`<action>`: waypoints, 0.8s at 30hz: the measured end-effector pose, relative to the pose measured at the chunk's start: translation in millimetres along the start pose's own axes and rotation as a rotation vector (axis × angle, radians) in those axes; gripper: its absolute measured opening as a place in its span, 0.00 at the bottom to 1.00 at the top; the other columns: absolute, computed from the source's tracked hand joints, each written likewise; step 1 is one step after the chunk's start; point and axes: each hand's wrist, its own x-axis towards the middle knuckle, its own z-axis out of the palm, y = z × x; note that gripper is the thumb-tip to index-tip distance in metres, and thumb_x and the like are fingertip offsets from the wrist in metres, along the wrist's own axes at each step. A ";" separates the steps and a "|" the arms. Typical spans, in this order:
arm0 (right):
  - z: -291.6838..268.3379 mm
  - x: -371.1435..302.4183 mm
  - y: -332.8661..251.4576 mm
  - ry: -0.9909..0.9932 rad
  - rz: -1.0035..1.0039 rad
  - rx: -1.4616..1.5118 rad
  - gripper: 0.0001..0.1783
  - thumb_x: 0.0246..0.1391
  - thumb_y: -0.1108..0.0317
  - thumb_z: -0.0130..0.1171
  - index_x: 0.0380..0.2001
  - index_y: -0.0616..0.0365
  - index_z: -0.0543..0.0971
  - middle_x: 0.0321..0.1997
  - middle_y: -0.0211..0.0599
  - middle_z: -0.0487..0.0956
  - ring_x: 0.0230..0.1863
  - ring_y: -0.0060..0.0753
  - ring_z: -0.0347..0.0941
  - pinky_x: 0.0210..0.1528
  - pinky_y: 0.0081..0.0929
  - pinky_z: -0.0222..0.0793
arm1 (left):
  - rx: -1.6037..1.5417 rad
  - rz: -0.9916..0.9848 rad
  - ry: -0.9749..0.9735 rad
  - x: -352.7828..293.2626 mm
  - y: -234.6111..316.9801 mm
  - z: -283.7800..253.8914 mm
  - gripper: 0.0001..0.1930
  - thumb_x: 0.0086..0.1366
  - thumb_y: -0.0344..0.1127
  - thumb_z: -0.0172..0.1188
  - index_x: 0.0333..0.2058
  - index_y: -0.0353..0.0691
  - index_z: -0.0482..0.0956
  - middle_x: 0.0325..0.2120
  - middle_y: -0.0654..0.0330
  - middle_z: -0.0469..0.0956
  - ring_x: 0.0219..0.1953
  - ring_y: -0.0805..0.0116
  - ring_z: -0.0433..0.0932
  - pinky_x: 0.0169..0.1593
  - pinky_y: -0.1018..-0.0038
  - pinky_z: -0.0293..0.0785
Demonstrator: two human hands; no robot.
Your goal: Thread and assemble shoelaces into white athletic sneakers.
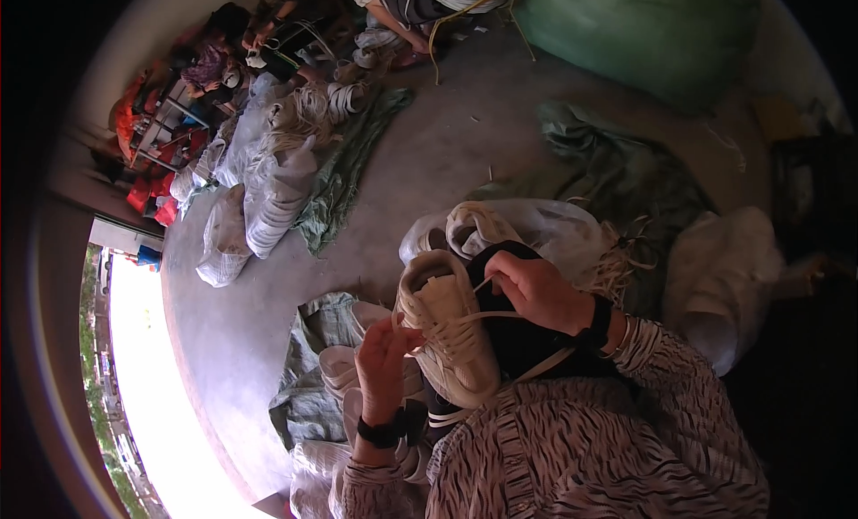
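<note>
A cream lace-up sneaker (472, 365) rests on my lap, its toe toward me and its opening away. Flat pale shoelaces (487, 316) cross its front and stretch out to the right. My left hand (384, 362) is closed in a pinch on a lace at the shoe's left side, close to the eyelets. Above and right of the shoe, my right hand (542, 295) is raised, with thumb and forefinger pinching a thin pale lace. Another loose lace (547, 364) hangs down over the dark cloth on my lap. Both wrists wear dark bands.
Beyond my knees lie more shoes in clear plastic (554, 224) and a bunch of loose laces (618, 264). Pale shoes (337, 369) sit on green sheeting at my left. Bagged shoes (277, 193), seated people (402, 9) and a big green sack (639, 32) are farther off.
</note>
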 end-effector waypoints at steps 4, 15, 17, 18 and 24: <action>25.1 -2.5 9.4 -0.036 -0.132 -0.229 0.04 0.50 0.73 0.55 0.31 0.59 0.74 0.28 0.41 0.78 0.30 0.46 0.75 0.31 0.35 0.70 | -0.076 -0.218 -0.114 -11.1 -8.9 0.3 0.09 0.66 0.31 0.49 0.41 0.34 0.73 0.23 0.65 0.74 0.27 0.80 0.73 0.35 0.84 0.69; 25.7 -7.2 4.9 -0.069 -0.014 -0.297 0.08 0.48 0.63 0.58 0.23 0.54 0.75 0.21 0.41 0.75 0.27 0.47 0.74 0.28 0.40 0.68 | 0.159 -0.088 -0.032 -11.2 -13.1 8.9 0.07 0.60 0.30 0.56 0.29 0.33 0.80 0.21 0.70 0.74 0.24 0.84 0.66 0.28 0.85 0.62; 27.2 -4.2 5.6 -0.054 -0.090 -0.281 0.07 0.48 0.64 0.58 0.23 0.54 0.75 0.22 0.39 0.74 0.27 0.46 0.73 0.27 0.38 0.69 | 0.156 -0.092 -0.030 -10.8 -16.0 5.8 0.06 0.60 0.29 0.57 0.30 0.32 0.80 0.21 0.69 0.75 0.23 0.85 0.66 0.28 0.85 0.62; 26.4 -3.0 5.7 -0.055 -0.091 -0.282 0.07 0.48 0.64 0.58 0.23 0.54 0.75 0.22 0.39 0.74 0.27 0.46 0.73 0.27 0.38 0.69 | 0.178 -0.116 -0.051 -10.7 -16.1 3.6 0.07 0.60 0.30 0.57 0.30 0.31 0.79 0.22 0.68 0.76 0.25 0.83 0.68 0.30 0.84 0.65; 30.7 0.1 0.3 -0.028 -0.157 -0.337 0.05 0.46 0.67 0.61 0.24 0.54 0.77 0.25 0.33 0.70 0.27 0.41 0.72 0.27 0.32 0.69 | 0.115 -0.146 -0.073 -12.3 -18.9 3.1 0.07 0.60 0.29 0.55 0.26 0.31 0.77 0.22 0.67 0.75 0.27 0.82 0.69 0.32 0.83 0.66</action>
